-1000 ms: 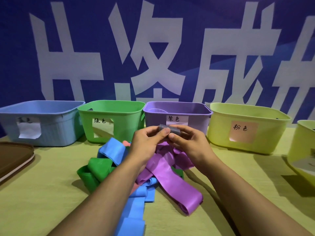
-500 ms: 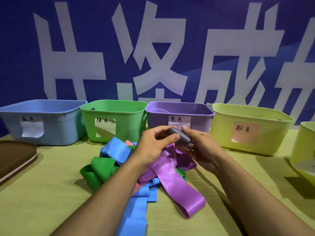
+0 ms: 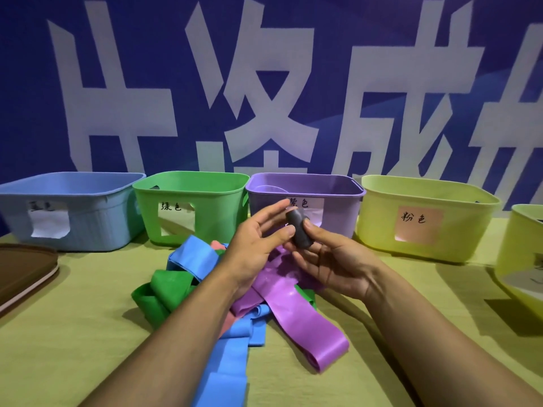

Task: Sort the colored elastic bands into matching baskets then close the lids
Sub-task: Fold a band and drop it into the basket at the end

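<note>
While both hands had held the grey roll [image 3: 299, 230] a second before, my right hand [image 3: 332, 261] alone now pinched it, thumb on top; my left hand [image 3: 258, 245] had let go, fingers loosely spread beside it, probably free to sort. Behind stood the blue basket [image 3: 88, 212], green basket [image 3: 205, 201], purple basket [image 3: 338, 212] and yellow basket [image 3: 382, 224], all lidless. Purple band [image 3: 296, 318], blue band [image 3: 226, 374] and green band [image 3: 161, 292] lay tangled below, unsorted.

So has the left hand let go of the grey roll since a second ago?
Yes. The left hand has opened and drawn left off the grey roll, which the right hand alone pinches in front of the purple basket.
</note>
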Motion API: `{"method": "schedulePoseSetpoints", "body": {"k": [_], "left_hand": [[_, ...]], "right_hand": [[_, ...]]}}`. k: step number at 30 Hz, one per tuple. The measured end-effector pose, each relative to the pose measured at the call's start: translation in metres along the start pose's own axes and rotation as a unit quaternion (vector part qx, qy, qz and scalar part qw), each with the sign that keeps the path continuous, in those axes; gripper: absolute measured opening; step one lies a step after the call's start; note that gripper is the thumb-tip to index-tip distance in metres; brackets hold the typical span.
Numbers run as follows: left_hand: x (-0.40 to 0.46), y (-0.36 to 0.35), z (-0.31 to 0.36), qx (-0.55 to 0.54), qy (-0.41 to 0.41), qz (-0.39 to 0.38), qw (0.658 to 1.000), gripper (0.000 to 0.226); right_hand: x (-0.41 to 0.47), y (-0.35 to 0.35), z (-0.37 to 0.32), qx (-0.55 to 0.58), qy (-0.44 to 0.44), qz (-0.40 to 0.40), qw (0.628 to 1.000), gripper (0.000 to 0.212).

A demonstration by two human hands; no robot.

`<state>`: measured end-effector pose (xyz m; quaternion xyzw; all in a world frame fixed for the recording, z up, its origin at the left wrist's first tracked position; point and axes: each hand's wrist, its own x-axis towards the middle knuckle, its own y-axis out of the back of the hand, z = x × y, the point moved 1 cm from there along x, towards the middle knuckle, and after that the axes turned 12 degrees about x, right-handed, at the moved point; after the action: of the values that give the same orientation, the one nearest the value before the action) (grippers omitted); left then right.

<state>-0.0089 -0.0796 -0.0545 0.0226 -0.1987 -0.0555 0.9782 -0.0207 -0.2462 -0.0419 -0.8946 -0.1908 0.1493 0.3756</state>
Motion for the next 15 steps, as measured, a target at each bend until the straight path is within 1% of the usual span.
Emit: {"method": "schedulePoseSetpoints", "body": {"k": [3,6,10,12,15], "left_hand": [[0.003,0.0,-0.005,0.001,0.018,0.024,1.0,0.052],[0.003,0.0,-0.004,-0.017,0.042,0.034,0.998,0.044],[0.0,-0.003,0.001,-0.017,0.054,0.036,0.998,0.04],[-0.001,-0.003,0.002,-0.018,0.059,0.037,0.997,0.038],[0.0,-0.003,0.004,-0.023,0.063,0.037,0.997,0.036]], "right_hand": [[0.002,0.0,0.002,-0.022,0.031,0.024,0.999,0.038],[0.004,0.001,0.003,-0.015,0.037,0.03,0.999,0.045],[0.007,0.005,0.002,0.025,0.037,0.025,0.999,0.036],[0.009,0.01,0.004,0.005,0.053,0.035,0.998,0.032],[0.014,0.017,0.007,-0.05,0.111,0.069,0.99,0.03]]}}
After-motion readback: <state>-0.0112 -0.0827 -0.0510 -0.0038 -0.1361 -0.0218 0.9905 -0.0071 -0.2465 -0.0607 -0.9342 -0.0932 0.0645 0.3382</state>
